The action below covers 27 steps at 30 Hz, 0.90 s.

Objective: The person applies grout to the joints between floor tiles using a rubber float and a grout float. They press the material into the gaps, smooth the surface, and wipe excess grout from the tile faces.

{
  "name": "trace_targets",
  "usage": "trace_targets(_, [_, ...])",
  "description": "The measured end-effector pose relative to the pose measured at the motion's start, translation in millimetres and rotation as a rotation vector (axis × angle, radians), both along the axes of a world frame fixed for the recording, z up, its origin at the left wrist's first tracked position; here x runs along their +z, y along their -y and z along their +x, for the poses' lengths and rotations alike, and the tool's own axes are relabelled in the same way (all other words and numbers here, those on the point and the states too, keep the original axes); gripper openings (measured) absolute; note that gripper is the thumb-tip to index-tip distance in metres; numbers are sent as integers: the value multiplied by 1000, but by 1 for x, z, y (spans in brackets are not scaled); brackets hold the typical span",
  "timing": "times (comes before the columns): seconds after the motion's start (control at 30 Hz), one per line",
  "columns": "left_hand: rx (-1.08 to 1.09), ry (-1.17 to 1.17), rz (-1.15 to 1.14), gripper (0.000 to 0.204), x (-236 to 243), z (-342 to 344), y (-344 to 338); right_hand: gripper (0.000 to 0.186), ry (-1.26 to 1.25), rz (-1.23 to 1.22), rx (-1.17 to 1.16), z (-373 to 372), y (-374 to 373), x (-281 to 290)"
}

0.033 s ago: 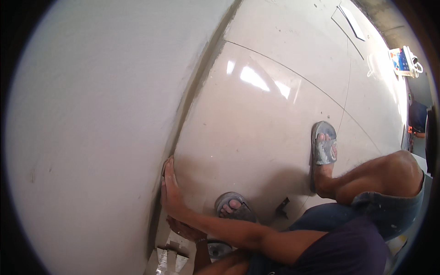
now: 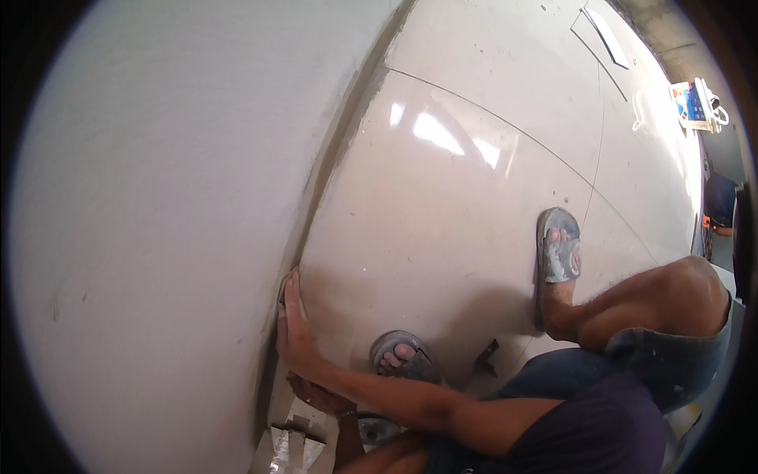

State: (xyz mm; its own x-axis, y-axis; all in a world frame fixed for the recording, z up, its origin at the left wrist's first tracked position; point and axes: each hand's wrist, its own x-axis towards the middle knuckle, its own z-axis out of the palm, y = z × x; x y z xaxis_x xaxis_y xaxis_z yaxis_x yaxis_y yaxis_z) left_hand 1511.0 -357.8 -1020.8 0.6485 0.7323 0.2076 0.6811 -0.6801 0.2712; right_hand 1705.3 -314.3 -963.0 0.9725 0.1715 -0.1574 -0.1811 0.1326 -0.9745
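Along the joint between the pale wall (image 2: pixel 150 237) and the tiled floor (image 2: pixel 466 197), my right hand (image 2: pixel 294 320) lies with fingers stretched out against the edge; a small dark piece at its fingertips is unclear. My left hand (image 2: pixel 316 395) is below it, partly covered by my right hand and arm, its fingers curled round or against something I cannot make out. A metal trowel (image 2: pixel 294 450) lies at the bottom, near my left hand.
My feet in grey sandals (image 2: pixel 557 257) rest on the tiles. A dark angular object (image 2: pixel 486 357) lies between them. At the upper right are a narrow white strip (image 2: pixel 606 38) and a printed carrier (image 2: pixel 692 107) with white handles; dark items (image 2: pixel 718 201) crowd the right rim.
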Motion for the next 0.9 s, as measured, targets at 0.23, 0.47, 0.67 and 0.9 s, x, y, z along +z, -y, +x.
trace_targets(0.23, [-4, -8, 19, 56, 0, 2, 0, 60, -59, 46, -24, 0, 0, 10])
trace_targets(0.47, [-33, -31, 34, 56, -3, 4, 0, 59, -180, 76, -175, 29, 1, 15])
trace_targets(0.67, [-54, -40, 26, 56, -5, 9, 3, 48, -215, 32, -82, 6, 23, 11])
trace_targets(0.9, [-134, -34, 102, 56, -5, -4, 2, 29, -325, 119, -319, 144, 41, 32])
